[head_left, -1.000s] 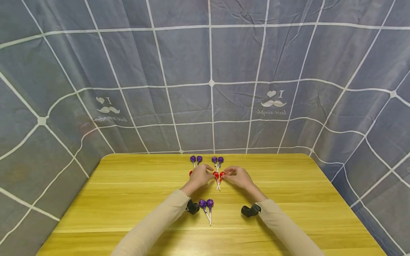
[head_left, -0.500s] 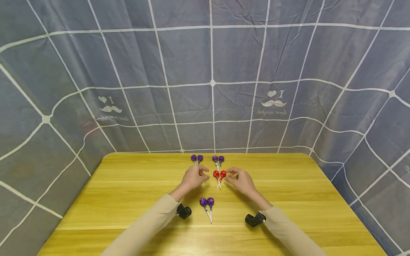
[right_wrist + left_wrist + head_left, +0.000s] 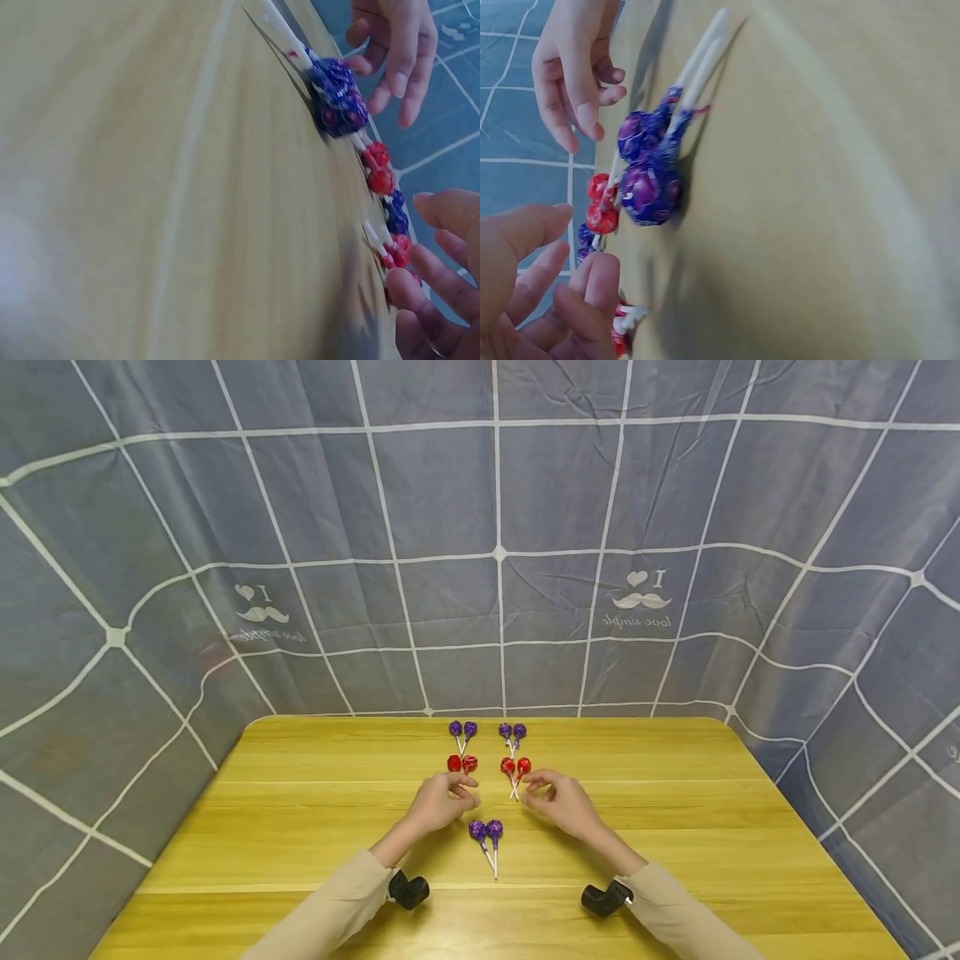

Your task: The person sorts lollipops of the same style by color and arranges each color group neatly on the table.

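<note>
My left hand hovers over the table in the head view, fingers loosely bent and holding nothing. Just beyond it lies a pair of red-wrapped lollipops, their sticks partly hidden by the hand. The right hand is also bare of any object, close to the right of a second red lollipop pair whose white sticks cross. Between and nearer than both hands is a pair of purple lollipops, sticks toward me. In the left wrist view, these purple lollipops lie beside the relaxed left fingers.
Two more purple pairs, one at the left and one at the right, lie near the far edge of the wooden table. A grey curtain with white grid lines hangs behind and along the sides.
Both hands have let go of the right-hand red lollipops and drawn back toward me. The left hand moved farther left and nearer, uncovering the left red pair.
</note>
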Demonstrator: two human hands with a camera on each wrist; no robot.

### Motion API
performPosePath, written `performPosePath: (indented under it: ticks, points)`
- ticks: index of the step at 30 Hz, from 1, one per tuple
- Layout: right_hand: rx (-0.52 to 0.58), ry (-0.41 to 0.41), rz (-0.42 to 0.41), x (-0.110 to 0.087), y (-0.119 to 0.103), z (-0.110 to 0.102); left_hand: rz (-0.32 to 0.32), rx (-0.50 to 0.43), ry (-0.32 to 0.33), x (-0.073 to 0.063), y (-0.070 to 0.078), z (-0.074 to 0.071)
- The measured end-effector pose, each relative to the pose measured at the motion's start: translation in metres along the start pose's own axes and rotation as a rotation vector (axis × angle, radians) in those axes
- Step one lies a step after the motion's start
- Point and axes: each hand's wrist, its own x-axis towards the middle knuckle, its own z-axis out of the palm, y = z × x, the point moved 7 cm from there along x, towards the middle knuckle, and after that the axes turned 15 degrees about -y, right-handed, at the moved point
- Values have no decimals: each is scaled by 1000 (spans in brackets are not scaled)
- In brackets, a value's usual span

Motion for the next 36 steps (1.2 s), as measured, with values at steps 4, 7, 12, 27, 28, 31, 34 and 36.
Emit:
performPosePath:
  ticks: [4,7,12,27,28,31,34,36]
  points:
    - [21,-45,3,-5,-3,7,14,-35,-7,-7,-6,3]
    - [29,-75,-10,-8,-7,12,16,-52,-17,-12,-11,5]
    - [31,-111,-31,-12,-9,18,23,-85,-48,-17,-18,9]
    - [50,-222,-79,-14,-13,37,52,-131,-123,-22,-22,21]
    - [51,-227,-80,-14,-14,38,55,-128,-124,-22,-22,21]
    - [47,-245,-80,-13,-16,41,58,-119,-125,-21,-20,23]
    - [39,-257,-79,-11,-17,44,74,-104,-122,-20,-18,24]
    - [30,-261,-76,-11,-18,46,82,-89,-122,-20,-17,25]
